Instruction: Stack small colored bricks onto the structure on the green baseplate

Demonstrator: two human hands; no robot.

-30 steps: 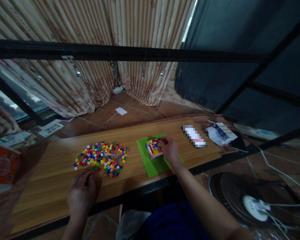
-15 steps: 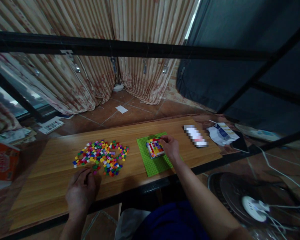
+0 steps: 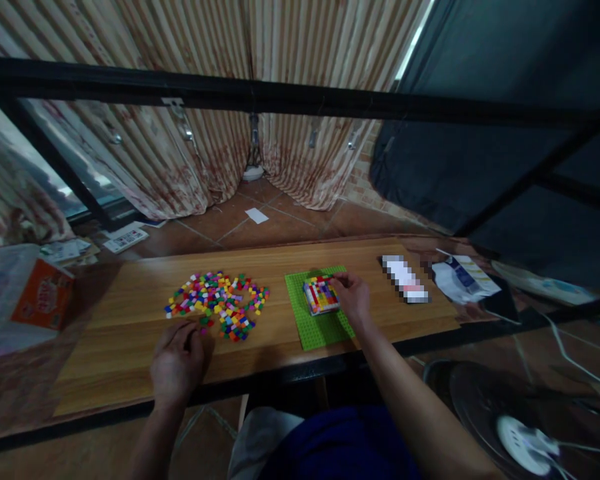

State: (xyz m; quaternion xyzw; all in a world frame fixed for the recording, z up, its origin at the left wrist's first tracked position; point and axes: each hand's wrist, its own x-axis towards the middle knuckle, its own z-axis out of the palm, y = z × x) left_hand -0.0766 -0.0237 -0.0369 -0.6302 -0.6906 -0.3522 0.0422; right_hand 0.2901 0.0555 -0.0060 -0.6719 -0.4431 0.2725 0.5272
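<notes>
A pile of small multicoloured toy bricks (image 3: pixel 215 297) is spread over the left half of the wooden table. Just in front of its near edge rests my left hand (image 3: pixel 177 363), its fingers curled and closed; whatever may be in them is hidden. To the right, a green studded baseplate (image 3: pixel 315 333) carries a low, box-like brick build (image 3: pixel 323 297) in mixed colours. My right hand (image 3: pixel 354 301) reaches over the plate, thumb and fingers pinched together at the build's right far corner. What lies between those fingertips is too small to tell.
A pixelated flat object (image 3: pixel 405 279) lies on the table right of the plate. Beyond it are a white and blue packet (image 3: pixel 465 279) and a dark flat item. A plastic bin (image 3: pixel 10 300) stands at the left. A black rail (image 3: pixel 280 93) crosses beyond the table.
The whole view has shifted a little to the left, bringing more of the plastic bin into sight. Both hands keep nearly the same places relative to the bricks and the build.
</notes>
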